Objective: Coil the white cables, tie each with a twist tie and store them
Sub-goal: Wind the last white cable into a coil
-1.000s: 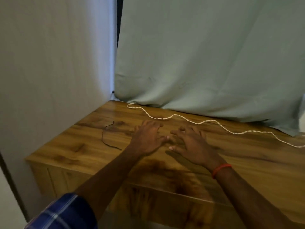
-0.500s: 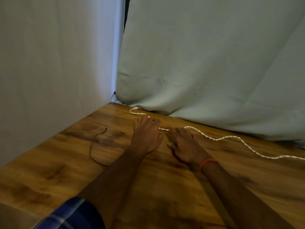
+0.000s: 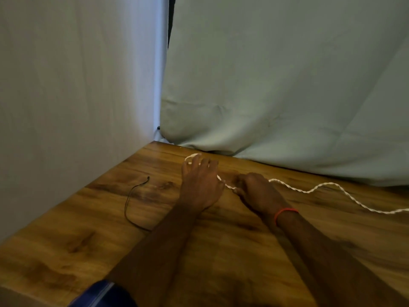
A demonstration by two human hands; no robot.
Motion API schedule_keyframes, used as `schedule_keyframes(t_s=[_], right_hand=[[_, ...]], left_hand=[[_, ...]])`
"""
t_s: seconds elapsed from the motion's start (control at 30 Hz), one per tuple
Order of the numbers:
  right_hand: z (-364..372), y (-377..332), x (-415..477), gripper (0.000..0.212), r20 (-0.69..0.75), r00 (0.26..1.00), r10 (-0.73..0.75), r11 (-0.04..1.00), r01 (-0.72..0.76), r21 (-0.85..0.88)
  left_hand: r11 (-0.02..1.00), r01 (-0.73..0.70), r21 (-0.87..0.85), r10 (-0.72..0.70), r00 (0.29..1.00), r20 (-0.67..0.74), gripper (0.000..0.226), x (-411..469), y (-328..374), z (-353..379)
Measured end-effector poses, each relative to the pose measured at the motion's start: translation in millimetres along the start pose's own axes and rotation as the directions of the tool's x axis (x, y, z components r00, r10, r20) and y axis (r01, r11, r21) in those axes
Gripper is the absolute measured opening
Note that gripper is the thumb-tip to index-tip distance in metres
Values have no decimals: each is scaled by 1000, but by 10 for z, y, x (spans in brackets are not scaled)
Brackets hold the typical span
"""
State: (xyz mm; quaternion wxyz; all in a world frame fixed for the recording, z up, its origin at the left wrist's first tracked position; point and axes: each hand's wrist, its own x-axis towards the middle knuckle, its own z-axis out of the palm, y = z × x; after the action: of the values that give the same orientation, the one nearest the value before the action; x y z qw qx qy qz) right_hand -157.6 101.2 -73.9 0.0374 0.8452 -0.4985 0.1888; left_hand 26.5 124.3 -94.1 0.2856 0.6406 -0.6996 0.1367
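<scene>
A long white twisted cable (image 3: 321,186) lies in waves across the wooden table (image 3: 88,229), running from the back left corner off the right edge. My left hand (image 3: 200,185) lies flat over the cable's left end, fingers straight, with a white loop showing at the fingertips. My right hand (image 3: 256,192) is just to its right, fingers curled round the cable, with a short stretch of cable showing between the two hands. A thin black twist tie (image 3: 132,199) lies on the table left of my left hand.
A pale green cloth (image 3: 287,85) hangs behind the table and touches its back edge. A white wall (image 3: 77,85) runs along the table's left side. A red band sits on my right wrist.
Both hands have moved forward from the middle of the table onto the cable. The right hand's fingers have curled round it. The view has moved closer to the back corner.
</scene>
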Motion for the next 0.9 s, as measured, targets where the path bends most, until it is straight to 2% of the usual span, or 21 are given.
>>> schedule_keyframes(t_s=[0.03, 0.1, 0.2, 0.37, 0.47, 0.53, 0.6, 0.63, 0.7, 0.73, 0.8, 0.9], right_hand=[[-60, 54, -102, 11, -16, 1000, -24, 999, 24, 29], [-218, 190, -303, 18, -67, 996, -51, 994, 57, 91], [-453, 374, -520, 18, -237, 970, -59, 977, 104, 184], [-817, 495, -728, 17, -503, 862, 60, 919, 149, 365], [-863, 627, -741, 21, -609, 762, 221, 856, 147, 495], [-798, 747, -729, 18, -622, 701, 350, 784, 144, 603], [-759, 825, -710, 17, -626, 660, 416, 753, 137, 644], [-755, 853, -715, 16, -636, 650, 416, 767, 125, 630], [-781, 857, -756, 13, -675, 651, 346, 831, 121, 543], [-800, 856, -793, 14, -691, 664, 287, 869, 122, 479], [-801, 871, -847, 20, -679, 708, 194, 923, 103, 371], [-747, 857, -866, 25, -640, 752, 155, 958, 43, 283]], left_hand=[[1000, 6, 6, -6, 1000, 16, 59, 0, -8, 5], [1000, 19, -13, -18, 997, 73, 65, 12, 5, -11], [995, 40, -89, -27, 990, 139, 69, 7, 9, -35], [976, -30, -218, 33, 999, 11, 26, -16, 34, -72], [922, -29, -386, 27, 1000, -10, 44, -4, 79, -112], [804, 9, -594, 7, 1000, 25, 46, -31, 145, -163], [654, 90, -751, -61, 996, 66, 41, -40, 257, -229], [551, 137, -823, -108, 990, 92, 40, -27, 316, -259], [260, 222, -940, -219, 961, 166, 41, 11, 383, -294], [115, 239, -964, -252, 946, 205, 41, 33, 407, -301], [-105, 254, -962, -237, 933, 272, 43, 56, 414, -301], [-361, 295, -885, -76, 936, 343, 42, 36, 367, -362]])
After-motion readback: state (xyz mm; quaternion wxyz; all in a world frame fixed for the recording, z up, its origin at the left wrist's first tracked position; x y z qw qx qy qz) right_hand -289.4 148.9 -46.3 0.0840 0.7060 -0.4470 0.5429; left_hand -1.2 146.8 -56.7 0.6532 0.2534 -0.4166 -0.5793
